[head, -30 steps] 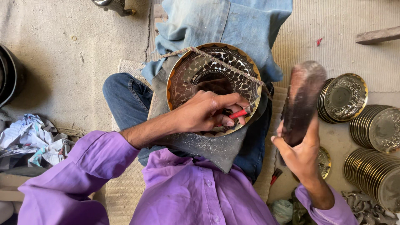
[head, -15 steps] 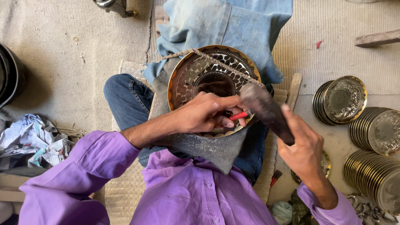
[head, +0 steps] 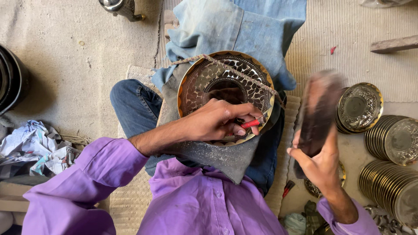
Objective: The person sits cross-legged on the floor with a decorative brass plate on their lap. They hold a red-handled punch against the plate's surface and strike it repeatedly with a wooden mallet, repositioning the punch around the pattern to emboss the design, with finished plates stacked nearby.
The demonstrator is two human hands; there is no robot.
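Observation:
A round engraved brass plate (head: pixel 204 78) rests on my lap, held under a rope across its face. My left hand (head: pixel 217 119) lies on the plate's near rim and grips a small red-handled chisel (head: pixel 251 123) pressed against the metal. My right hand (head: pixel 320 163) is raised to the right of the plate and grips a dark wooden mallet (head: pixel 320 109), which is blurred with motion. A grey cloth (head: pixel 217 156) dusted with metal filings lies under the plate on my jeans.
Stacks of finished brass plates (head: pixel 394 139) stand on the floor at the right, with one engraved plate (head: pixel 359 106) on top of a stack. Crumpled paper (head: pixel 30 148) lies at the left, beside a dark round container (head: pixel 11 78). A wooden strip (head: pixel 394 43) lies at the top right.
The mallet came down onto the chisel half a second ago and has now swung back up to the right. My left hand and the chisel stayed on the plate.

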